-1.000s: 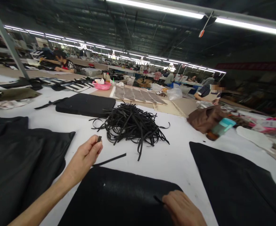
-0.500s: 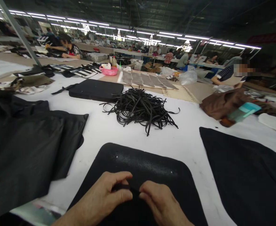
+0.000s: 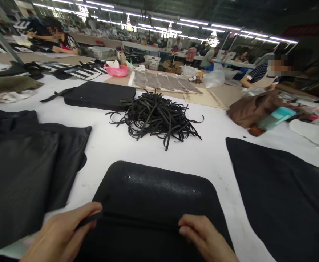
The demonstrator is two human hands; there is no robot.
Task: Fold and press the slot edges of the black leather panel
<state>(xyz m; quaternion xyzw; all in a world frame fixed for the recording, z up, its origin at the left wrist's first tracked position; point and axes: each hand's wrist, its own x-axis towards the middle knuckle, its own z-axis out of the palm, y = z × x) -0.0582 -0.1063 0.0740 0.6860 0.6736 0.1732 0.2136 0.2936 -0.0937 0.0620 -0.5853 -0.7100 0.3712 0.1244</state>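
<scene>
A black panel with rounded corners lies on the white table in front of me, with two small white marks near its far edge. Over it, a narrow black strip stretches between my hands. My left hand pinches the strip between thumb and fingers at the panel's left side. Toward the right side, my right hand closes thumb and fingertips on the strip's other part. Black on black makes the strip's exact ends hard to see. Beyond the panel lies a tangled heap of black strips.
Black fabric pieces lie at left; another black piece is at right. A stack of black panels sits behind. Farther off are a pink basket, a brown cloth and a teal-capped bottle. Other people sit at distant tables.
My hands have moved apart from the panel's middle, left hand leftward and right hand rightward. The strip now shows stretched between them. The view has shifted slightly.
</scene>
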